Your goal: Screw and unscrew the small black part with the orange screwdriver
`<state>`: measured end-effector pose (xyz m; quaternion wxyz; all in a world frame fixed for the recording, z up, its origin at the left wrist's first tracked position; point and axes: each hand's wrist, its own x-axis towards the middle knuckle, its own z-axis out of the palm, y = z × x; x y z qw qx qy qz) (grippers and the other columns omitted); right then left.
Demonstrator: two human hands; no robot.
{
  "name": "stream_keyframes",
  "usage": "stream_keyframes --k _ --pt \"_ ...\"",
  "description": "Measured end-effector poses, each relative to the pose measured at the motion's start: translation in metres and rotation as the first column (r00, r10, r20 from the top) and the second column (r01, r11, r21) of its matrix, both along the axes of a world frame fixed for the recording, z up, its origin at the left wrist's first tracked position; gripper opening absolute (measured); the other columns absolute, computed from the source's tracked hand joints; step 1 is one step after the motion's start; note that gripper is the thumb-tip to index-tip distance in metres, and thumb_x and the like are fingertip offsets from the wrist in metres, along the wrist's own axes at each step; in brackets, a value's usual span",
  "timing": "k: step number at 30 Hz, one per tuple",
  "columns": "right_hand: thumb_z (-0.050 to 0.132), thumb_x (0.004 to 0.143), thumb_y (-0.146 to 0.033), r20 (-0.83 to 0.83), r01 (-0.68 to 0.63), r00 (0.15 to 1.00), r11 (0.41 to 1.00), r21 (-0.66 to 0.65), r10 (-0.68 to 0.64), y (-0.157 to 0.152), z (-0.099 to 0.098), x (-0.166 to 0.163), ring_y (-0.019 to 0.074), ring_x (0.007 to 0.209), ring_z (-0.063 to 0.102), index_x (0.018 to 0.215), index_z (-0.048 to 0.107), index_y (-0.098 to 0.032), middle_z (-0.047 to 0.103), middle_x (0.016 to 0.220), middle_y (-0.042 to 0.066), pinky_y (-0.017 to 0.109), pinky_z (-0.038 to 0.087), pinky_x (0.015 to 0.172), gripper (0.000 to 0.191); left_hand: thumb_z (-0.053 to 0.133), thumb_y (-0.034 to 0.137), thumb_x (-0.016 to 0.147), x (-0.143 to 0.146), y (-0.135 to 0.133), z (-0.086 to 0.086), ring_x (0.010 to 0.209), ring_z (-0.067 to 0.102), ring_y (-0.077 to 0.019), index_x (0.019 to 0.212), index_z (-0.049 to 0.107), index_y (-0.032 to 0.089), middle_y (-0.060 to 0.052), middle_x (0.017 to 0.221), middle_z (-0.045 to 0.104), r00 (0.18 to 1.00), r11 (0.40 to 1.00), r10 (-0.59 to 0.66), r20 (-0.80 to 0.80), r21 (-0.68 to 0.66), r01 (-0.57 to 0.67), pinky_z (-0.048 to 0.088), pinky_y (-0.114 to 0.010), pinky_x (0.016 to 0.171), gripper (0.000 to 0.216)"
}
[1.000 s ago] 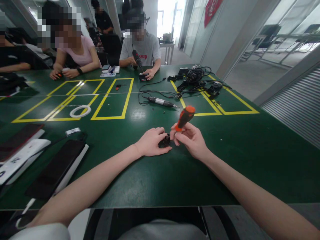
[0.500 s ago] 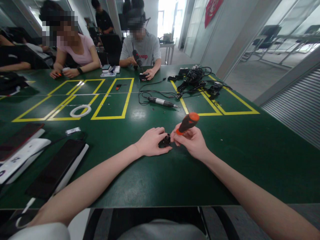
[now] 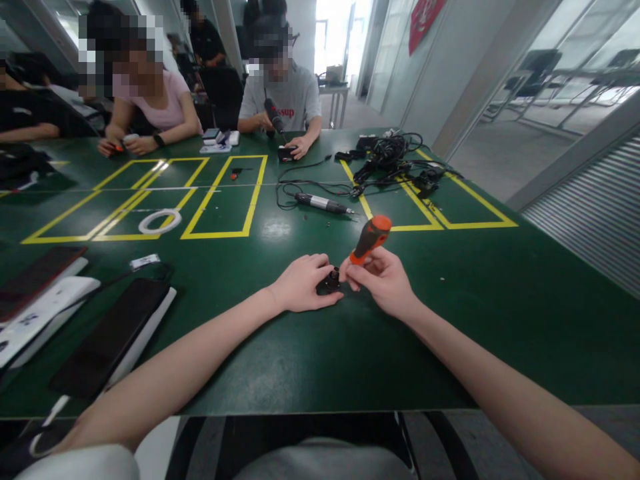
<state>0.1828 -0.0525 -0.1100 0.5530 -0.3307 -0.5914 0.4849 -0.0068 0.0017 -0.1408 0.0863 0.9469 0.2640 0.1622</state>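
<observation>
On green counter point(image 3: 280, 360), grasping black part point(image 3: 329, 283) in left hand point(image 3: 304, 285) and, just beside it, right-leaning screwdriver point(image 3: 372, 237) in right hand point(image 3: 387, 283).

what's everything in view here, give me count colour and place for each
flat tabletop: 1, green, across the view
rectangular tape outlines: several, yellow, tabletop's far half
bulb-handled screwdriver: 1, orange and dark, tilted, near centre
small part: 1, black, near centre
pencil-shaped corded tool: 1, black and silver, beyond the screwdriver
tangled cable heap: 1, black, far right
thin flat ring: 1, white, left
glossy flat slabs: 2, black, near left
co-workers: at least four, pink, grey and black tops, beyond
drill-like tool: 1, dark, in a co-worker's hand
hanging banner: 1, red, top right
left grip: 1, bare, around the small part
right grip: 1, bare, holding the screwdriver
</observation>
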Motion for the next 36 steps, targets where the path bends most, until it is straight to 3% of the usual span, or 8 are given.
stream_keyframes --k 4,7,11,15,20,23,31,36 --pt "0.08 0.086 -0.055 0.031 -0.001 1.0 1.0 0.004 0.001 0.0005 0.0019 0.0004 0.0102 0.049 0.053 0.081 0.067 -0.02 0.063 0.064 -0.002 0.025 0.047 0.049 0.038 0.063 0.053 0.093 -0.0003 0.0005 -0.0005 0.092 0.063 -0.0244 0.1 0.069 0.018 -0.009 0.1 0.064 1.0 1.0 -0.008 -0.003 0.0 0.008 0.052 -0.038 0.084 0.037" --pt "0.074 0.091 -0.059 0.024 -0.047 0.999 0.999 -0.002 0.047 0.0012 0.0017 0.0008 0.0102 0.049 0.053 0.078 0.066 -0.02 0.066 0.07 0.001 0.027 0.047 0.048 0.042 0.063 0.054 0.093 -0.0001 0.001 -0.001 0.092 0.064 -0.025 0.1 0.068 0.017 -0.01 0.1 0.065 1.0 1.0 0.0 -0.006 0.018 0.0 0.052 -0.039 0.084 0.038" --pt "0.082 0.085 -0.053 -0.015 -0.037 0.999 0.999 0.0 0.037 0.0013 -0.0005 0.001 0.0105 0.05 0.054 0.088 0.065 -0.021 0.069 0.07 0.0 0.025 0.047 0.048 0.037 0.065 0.053 0.092 0.0004 0.001 0.0004 0.089 0.064 -0.0243 0.093 0.068 0.017 -0.009 0.098 0.064 1.0 1.0 -0.005 -0.001 0.005 0.005 0.052 -0.038 0.082 0.036" --pt "0.088 0.079 -0.052 0.035 0.016 0.999 1.0 -0.011 -0.016 0.0011 -0.0004 0.001 0.0111 0.051 0.053 0.082 0.065 -0.021 0.066 0.066 -0.001 0.026 0.047 0.049 0.039 0.065 0.051 0.092 -0.0001 0.001 0.001 0.093 0.064 -0.0249 0.096 0.069 0.018 -0.009 0.101 0.065 1.0 1.0 -0.017 0.01 -0.022 0.017 0.052 -0.038 0.084 0.033" --pt "0.075 0.09 -0.058 0.027 -0.027 0.999 1.0 -0.004 0.028 0.0011 0.0008 0.0009 0.0094 0.049 0.051 0.08 0.066 -0.02 0.064 0.069 0.0 0.026 0.046 0.049 0.04 0.065 0.053 0.091 -0.0004 0.0024 -0.002 0.092 0.064 -0.0246 0.097 0.068 0.018 -0.009 0.1 0.066 1.0 1.0 -0.004 0.01 -0.002 0.004 0.053 -0.038 0.085 0.035" --pt "0.077 0.089 -0.056 -0.026 -0.064 0.998 0.998 0.0 0.064 0.0006 -0.0004 0.0001 0.0097 0.05 0.053 0.085 0.065 -0.02 0.067 0.072 0.0 0.025 0.046 0.049 0.038 0.065 0.053 0.092 0.0001 0.0026 -0.0016 0.091 0.064 -0.0243 0.096 0.068 0.018 -0.009 0.1 0.065 1.0 1.0 -0.004 0.008 0.002 0.004 0.053 -0.038 0.083 0.035" --pt "0.086 0.08 -0.054 0.042 0.005 0.999 1.0 -0.019 -0.004 0.0009 0.0005 0.0005 0.0104 0.05 0.051 0.082 0.066 -0.021 0.066 0.067 -0.001 0.026 0.047 0.049 0.039 0.066 0.053 0.091 -0.0004 0.0025 -0.0007 0.093 0.064 -0.024 0.097 0.07 0.019 -0.008 0.099 0.064 1.0 0.998 -0.01 0.026 -0.064 0.012 0.052 -0.038 0.084 0.035" --pt "0.075 0.089 -0.058 0.022 -0.043 0.999 0.999 -0.009 0.044 0.0015 -0.0005 0.0007 0.01 0.049 0.052 0.078 0.065 -0.02 0.068 0.071 0.001 0.027 0.047 0.05 0.041 0.077 0.058 0.081 -0.003 0.0066 0.0017 0.09 0.063 -0.0226 0.095 0.069 0.018 -0.007 0.099 0.066 0.991 0.977 -0.013 0.13 -0.211 0.04 0.051 -0.037 0.084 0.042"
